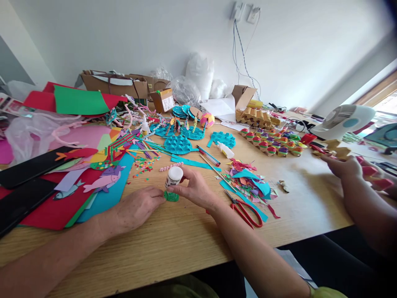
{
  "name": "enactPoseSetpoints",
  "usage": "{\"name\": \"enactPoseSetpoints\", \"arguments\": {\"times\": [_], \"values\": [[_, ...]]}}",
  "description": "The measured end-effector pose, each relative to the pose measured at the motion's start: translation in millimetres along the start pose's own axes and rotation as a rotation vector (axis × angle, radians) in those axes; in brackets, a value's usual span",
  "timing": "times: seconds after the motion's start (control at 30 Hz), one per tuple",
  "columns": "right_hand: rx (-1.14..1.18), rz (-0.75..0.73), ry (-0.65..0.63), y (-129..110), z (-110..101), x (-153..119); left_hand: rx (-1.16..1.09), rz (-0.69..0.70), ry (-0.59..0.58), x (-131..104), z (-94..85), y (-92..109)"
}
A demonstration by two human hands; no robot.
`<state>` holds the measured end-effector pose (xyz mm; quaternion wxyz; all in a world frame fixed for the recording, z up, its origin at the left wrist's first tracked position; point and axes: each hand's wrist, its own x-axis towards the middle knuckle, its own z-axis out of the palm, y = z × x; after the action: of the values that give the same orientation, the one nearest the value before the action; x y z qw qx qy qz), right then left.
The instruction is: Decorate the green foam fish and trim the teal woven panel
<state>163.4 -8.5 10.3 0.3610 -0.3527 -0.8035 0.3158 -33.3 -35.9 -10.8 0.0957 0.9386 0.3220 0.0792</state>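
My right hand (194, 188) is wrapped round a small white-capped bottle (174, 176), tilted a little above the table. Just below the bottle a small green piece (171, 196) lies on the wood. My left hand (141, 207) rests on the table with its fingers together, the fingertips at the left edge of the green piece; whether they pinch it is too small to tell. A pink twisted strip (171, 166) lies behind the bottle. Red-handled scissors (246, 212) lie open to the right of my right hand.
Coloured sheets (102, 198) and two black slabs (27, 203) cover the left. Paper scraps (248, 182), a glue bottle (226, 150) and blue egg-carton pieces (178, 145) lie ahead. Painted cartons (273, 142) stand right. Another person's hand (347, 167) holds carton pieces at far right.
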Motion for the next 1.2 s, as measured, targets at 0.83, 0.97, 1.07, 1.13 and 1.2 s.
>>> {"name": "enactPoseSetpoints", "arguments": {"times": [0.83,0.97,1.07,1.13,1.2], "values": [[0.015,-0.021,-0.075,-11,-3,-3,-0.042,-0.056,-0.032,2,-2.5,1],[0.006,-0.023,-0.11,-12,-8,-4,-0.06,-0.06,-0.044,2,-4.4,3],[-0.017,-0.013,-0.084,-12,-11,-5,-0.082,-0.077,-0.045,1,-4.8,3],[-0.018,-0.015,-0.079,-11,-12,-5,-0.103,-0.088,-0.046,1,-4.8,3],[-0.015,-0.022,-0.09,-10,-13,-5,-0.122,-0.095,-0.042,1,-4.5,2]]}}
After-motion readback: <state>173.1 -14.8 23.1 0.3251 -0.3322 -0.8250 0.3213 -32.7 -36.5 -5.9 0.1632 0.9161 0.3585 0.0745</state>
